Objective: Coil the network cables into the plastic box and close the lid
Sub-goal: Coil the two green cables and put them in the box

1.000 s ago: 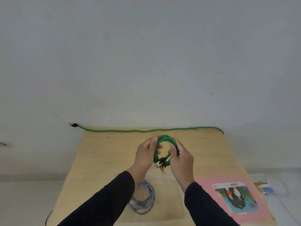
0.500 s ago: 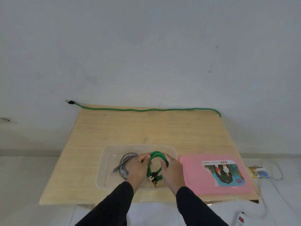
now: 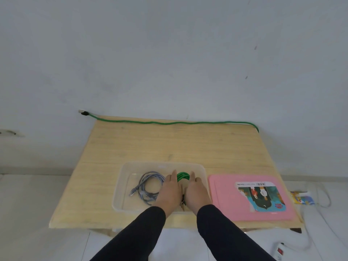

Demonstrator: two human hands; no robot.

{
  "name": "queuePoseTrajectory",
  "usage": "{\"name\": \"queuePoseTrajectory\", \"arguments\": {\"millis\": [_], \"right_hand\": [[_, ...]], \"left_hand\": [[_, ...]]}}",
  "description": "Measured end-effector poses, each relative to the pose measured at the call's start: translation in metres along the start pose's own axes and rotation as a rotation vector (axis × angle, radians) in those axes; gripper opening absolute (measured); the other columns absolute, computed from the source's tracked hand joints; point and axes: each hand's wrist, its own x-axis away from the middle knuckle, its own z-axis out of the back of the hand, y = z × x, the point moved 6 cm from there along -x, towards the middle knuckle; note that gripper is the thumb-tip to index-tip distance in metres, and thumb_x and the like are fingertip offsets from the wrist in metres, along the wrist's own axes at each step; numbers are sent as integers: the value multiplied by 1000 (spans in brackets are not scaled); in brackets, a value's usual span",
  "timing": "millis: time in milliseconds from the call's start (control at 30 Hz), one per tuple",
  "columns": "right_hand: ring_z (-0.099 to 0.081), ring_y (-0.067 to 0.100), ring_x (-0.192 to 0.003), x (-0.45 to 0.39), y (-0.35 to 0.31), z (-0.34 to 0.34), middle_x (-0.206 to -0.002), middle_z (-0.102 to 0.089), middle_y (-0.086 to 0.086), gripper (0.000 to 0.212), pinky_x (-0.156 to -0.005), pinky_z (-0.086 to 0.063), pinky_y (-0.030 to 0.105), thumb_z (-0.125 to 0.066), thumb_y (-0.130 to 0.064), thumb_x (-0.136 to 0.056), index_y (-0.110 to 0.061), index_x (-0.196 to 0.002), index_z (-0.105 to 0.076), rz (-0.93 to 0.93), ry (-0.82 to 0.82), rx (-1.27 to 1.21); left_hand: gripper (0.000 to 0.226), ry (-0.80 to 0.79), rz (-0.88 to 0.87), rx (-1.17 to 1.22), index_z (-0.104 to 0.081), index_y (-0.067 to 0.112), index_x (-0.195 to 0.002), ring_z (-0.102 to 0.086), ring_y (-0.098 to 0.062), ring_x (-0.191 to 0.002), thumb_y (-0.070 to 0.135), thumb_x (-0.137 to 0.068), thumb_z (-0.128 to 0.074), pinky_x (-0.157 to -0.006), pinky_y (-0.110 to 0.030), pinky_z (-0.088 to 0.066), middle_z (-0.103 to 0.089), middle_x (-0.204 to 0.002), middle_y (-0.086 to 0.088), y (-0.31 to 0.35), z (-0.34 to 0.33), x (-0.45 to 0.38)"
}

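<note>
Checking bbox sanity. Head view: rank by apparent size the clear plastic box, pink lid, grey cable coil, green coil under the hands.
1. Clear plastic box and pink lid: look alike, can't rank.
2. Grey cable coil.
3. Green coil: mostly hidden under both hands, so its rank is unsure.

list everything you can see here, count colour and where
table: 1, light wood, centre
plastic box: 1, clear, near edge of table
grey cable: 1 coil, left half of box
green coil: 1, in box under both hands
long green cable: 1, along table's far edge
lid: 1, pink with picture label, right of box
power strip: 1, white, floor at right
left hand: on green coil
right hand: on green coil
</note>
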Motion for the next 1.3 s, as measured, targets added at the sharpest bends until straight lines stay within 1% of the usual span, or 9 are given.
{"name": "queuePoseTrajectory", "arguments": {"millis": [100, 200, 333, 467, 533, 667, 800, 1000, 1300], "right_hand": [[-36, 28, -130, 2, -4, 1, -148, -26, 17, 59, -107, -33, 32, -32, -7, -96, -5, -146, -1, 47, 8, 56], [-24, 25, -138, 3, -8, 4, -153, -18, 14, 58, -111, -24, 30, -35, -8, -96, -3, -146, -8, 144, 48, 157], [-40, 28, -124, 4, -8, 2, -137, -41, 15, 57, -101, -37, 33, -48, -14, -89, -2, -140, -25, 223, 53, 284], [-64, 28, -86, 9, -14, 5, -90, -65, 12, 27, -72, -55, 33, -51, -14, -79, -1, -99, -63, 370, 204, 365], [-66, 22, -78, 13, -19, 13, -82, -67, 6, 33, -66, -56, 28, -39, -21, -81, -6, -90, -67, 409, 258, 370], [-64, 22, -87, 17, -37, 34, -91, -67, 8, 38, -73, -56, 28, -34, -26, -86, -5, -97, -64, 498, 325, 376], [-63, 26, -101, 10, -62, 61, -104, -66, 12, 33, -84, -55, 32, -52, -24, -87, 0, -109, -60, 543, 384, 399], [-45, 31, -124, -15, -120, 91, -132, -49, 18, 45, -101, -39, 37, -42, -23, -95, 3, -131, -41, 626, 418, 321], [-43, 23, -125, -91, -234, 63, -134, -45, 10, 46, -99, -40, 30, -39, -22, -96, -4, -138, -32, 716, 402, 290]], "left_hand": [[51, 15, -122, -135, -20, 8, -145, -29, -31, -137, 14, -97, -38, -111, -37, -28, -23, -152, -17, 6, -4, 0], [52, -14, -269, -689, -22, 2, -144, -13, -31, -142, 15, -96, -39, -118, -38, -14, -15, -155, -20, 6, -10, -2], [40, -1, -405, -992, -42, 2, -131, -32, -33, -129, 16, -94, -42, -112, -40, -24, -42, -138, -19, 6, -11, -2], [29, 8, -405, -1015, -52, 4, -118, -40, -32, -117, 12, -94, -41, -104, -40, -33, -50, -124, -16, 2, -4, -2], [27, 16, -404, -1017, -54, 4, -116, -41, -32, -117, 12, -93, -41, -102, -41, -34, -50, -124, -16, 2, 3, 0], [24, 180, -409, -908, -60, 5, -109, -50, -29, -113, 17, -92, -47, -97, -37, -42, -57, -120, -13, 7, 37, 8], [23, 477, -453, -611, -72, 7, -82, -67, -18, -75, 17, -64, -81, -63, -20, -55, -71, -81, -5, 16, 99, 17], [32, 612, -262, -409, -53, 0, -122, -53, -29, -111, 16, -94, -46, -93, -35, -45, -58, -118, -16, -18, 185, 0], [30, 669, -201, -360, -55, -4, -118, -58, -33, -107, 3, -89, -53, -90, -37, -49, -60, -113, -18, -117, 289, -63]]}}
